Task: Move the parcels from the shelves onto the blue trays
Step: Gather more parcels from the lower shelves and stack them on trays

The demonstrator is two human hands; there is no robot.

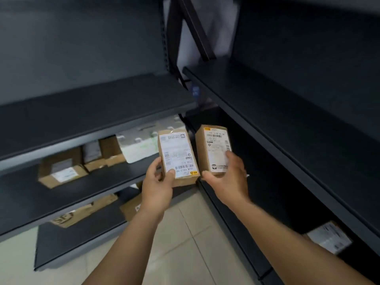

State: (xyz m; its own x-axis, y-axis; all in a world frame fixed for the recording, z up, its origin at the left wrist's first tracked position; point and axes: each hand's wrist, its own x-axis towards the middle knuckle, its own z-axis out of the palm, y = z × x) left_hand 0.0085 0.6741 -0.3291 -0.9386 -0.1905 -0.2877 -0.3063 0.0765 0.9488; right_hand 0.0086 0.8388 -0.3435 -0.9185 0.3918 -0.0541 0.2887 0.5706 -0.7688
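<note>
The left hand (pixel 157 179) is gripping a small box (pixel 177 156) by its near end, thumb lying on the white label, and the right hand (pixel 227 175) is gripping a second box (pixel 213 149) the same way, the two held side by side and apart in the aisle between two dark shelf units. More parcels are sitting on the left shelves (pixel 86 182): a carton (pixel 61 171), a white bag (pixel 139 145).

Dark grey metal shelving (pixel 86 112) fills the left of the frame and a second unit (pixel 298 112) the right, meeting at a white wall (pixel 185 38) above pale floor tiles (pixel 185 254).
</note>
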